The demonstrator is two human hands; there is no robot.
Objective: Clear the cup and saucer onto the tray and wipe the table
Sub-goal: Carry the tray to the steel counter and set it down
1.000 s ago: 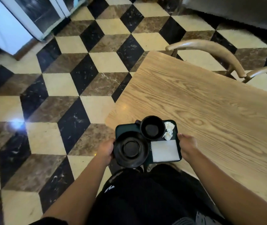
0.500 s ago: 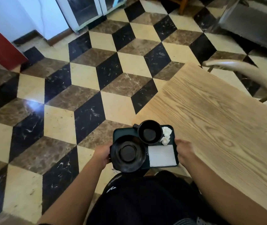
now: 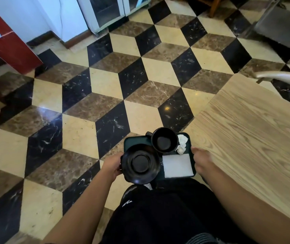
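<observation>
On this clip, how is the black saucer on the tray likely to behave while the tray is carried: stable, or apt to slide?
The black saucer overhangs the near-left corner of the dark green tray, so it probably rests unevenly and may slide or tip if jolted. Its glossy surface suggests glazed ceramic: likely slippery and breakable. The left hand grips right beside it, which may steady it.

The dark green tray (image 3: 135, 141) is held level above the floor, just off the worktop's (image 3: 257, 138) near-left corner. The black saucer (image 3: 140, 163) lies flat at the tray's 8 o'clock, overhanging its edge. The black cup (image 3: 164, 140) stands upright at 12 o'clock, handle pointing left. A crumpled white napkin (image 3: 182, 143) sits at 2 o'clock, and a flat white square cloth (image 3: 177, 165) at 4 o'clock.
</observation>
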